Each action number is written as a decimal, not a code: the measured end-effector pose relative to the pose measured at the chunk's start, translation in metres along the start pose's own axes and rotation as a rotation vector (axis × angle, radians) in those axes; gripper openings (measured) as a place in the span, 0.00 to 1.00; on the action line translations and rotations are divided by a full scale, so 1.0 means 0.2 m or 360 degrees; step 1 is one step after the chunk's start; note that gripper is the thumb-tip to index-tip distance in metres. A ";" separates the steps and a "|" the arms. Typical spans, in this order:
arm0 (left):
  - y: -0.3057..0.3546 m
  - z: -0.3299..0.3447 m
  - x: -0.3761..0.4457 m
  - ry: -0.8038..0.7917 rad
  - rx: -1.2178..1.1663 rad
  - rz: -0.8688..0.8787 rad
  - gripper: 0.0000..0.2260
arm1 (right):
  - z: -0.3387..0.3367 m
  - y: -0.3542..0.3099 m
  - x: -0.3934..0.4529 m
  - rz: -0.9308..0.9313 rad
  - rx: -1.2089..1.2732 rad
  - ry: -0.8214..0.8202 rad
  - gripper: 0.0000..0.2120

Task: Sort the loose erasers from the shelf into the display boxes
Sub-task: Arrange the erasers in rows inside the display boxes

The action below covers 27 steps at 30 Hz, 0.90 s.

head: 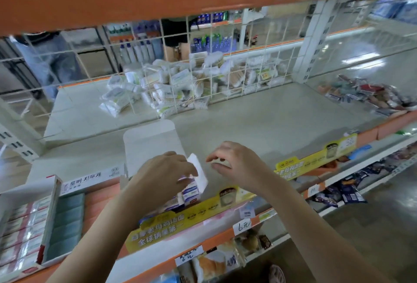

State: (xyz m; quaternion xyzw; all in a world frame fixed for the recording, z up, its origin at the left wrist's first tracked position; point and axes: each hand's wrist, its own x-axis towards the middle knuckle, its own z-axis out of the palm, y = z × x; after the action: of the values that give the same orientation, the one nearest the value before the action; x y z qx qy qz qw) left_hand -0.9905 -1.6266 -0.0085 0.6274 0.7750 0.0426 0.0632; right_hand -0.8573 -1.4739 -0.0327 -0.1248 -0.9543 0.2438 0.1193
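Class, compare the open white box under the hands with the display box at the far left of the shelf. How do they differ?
The open white box has its lid flap thrown back and is only partly filled, a few erasers showing at its front; the left display box is packed with neat rows. The left hand holds the white box's side flap; no hand touches the left box. Both sit at the shelf's front edge.

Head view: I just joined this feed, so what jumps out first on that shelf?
Two bare hands meet at the shelf's front edge: the left hand reaches into an open white display box of erasers, the right hand hovering beside it with curled fingers. Behind the wire grid sits a heap of cotton swab packs; filled eraser boxes stand far left.
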 end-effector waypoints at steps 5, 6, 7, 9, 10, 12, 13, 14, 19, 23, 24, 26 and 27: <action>0.15 -0.08 0.33 0.0232 0.0066 0.0172 0.12 | -0.23 0.19 0.01 0.0103 -0.0277 0.0027 0.12; 0.20 -0.08 0.42 0.0246 0.0082 0.0201 0.13 | -0.29 0.24 0.00 0.0141 -0.0348 0.0021 0.13; 0.26 -0.09 0.50 0.0256 0.0094 0.0227 0.14 | -0.35 0.30 -0.01 0.0181 -0.0418 0.0012 0.14; 0.39 -0.09 0.67 0.0266 0.0093 0.0269 0.15 | -0.46 0.42 -0.04 0.0270 -0.0518 -0.0004 0.16; 0.45 -0.09 0.75 0.0270 0.0090 0.0286 0.15 | -0.52 0.49 -0.06 0.0317 -0.0559 -0.0015 0.16; 0.59 -0.08 0.92 0.0275 0.0089 0.0321 0.16 | -0.62 0.62 -0.10 0.0426 -0.0633 -0.0043 0.16; 0.66 -0.08 1.00 0.0265 0.0088 0.0343 0.16 | -0.68 0.70 -0.13 0.0489 -0.0652 -0.0054 0.17; 0.72 -0.06 1.09 0.0240 0.0085 0.0357 0.16 | -0.72 0.78 -0.16 0.0550 -0.0660 -0.0063 0.17; 1.00 0.05 1.51 0.0093 0.0076 0.0349 0.17 | -0.91 1.24 -0.31 0.0870 -0.0632 -0.0100 0.18; 1.18 0.16 1.83 -0.0011 0.0056 0.0310 0.18 | -1.03 1.58 -0.41 0.1071 -0.0735 -0.0086 0.17; 1.22 0.19 1.90 -0.0024 0.0044 0.0301 0.18 | -1.05 1.65 -0.43 0.1111 -0.0792 -0.0073 0.16; 1.28 0.24 2.04 -0.0058 0.0052 0.0272 0.18 | -1.08 1.78 -0.45 0.1149 -0.0912 -0.0040 0.17; 1.31 0.26 2.10 -0.0075 0.0076 0.0262 0.17 | -1.08 1.84 -0.45 0.1150 -0.0968 -0.0026 0.18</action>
State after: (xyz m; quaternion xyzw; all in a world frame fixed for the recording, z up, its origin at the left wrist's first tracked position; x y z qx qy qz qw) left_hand -0.8162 -1.1613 -0.0411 0.6911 0.7199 0.0145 0.0627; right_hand -0.6434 -1.0941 -0.0454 -0.4763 -0.8788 -0.0199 -0.0227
